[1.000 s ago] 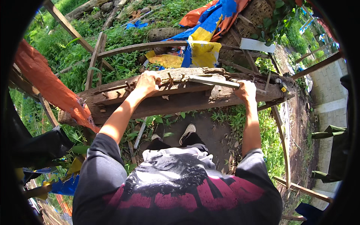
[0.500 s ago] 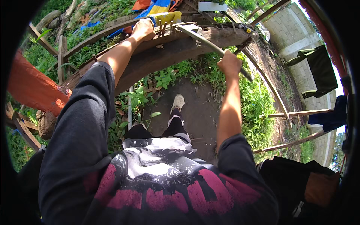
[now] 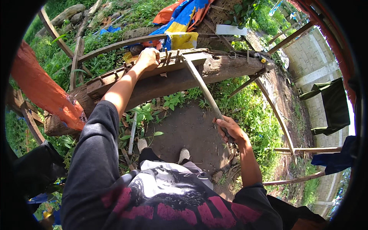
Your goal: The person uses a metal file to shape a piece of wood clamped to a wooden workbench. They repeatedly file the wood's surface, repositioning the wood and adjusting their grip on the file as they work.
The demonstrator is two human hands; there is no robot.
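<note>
One bar [image 3: 202,87] now points from the beam [image 3: 237,63] toward my body, no longer lying along it; my right hand [image 3: 232,129] grips its near end. My left hand [image 3: 148,59] stays curled at the pegs [image 3: 166,53], contents hidden. The stroke appears well advanced.
</note>
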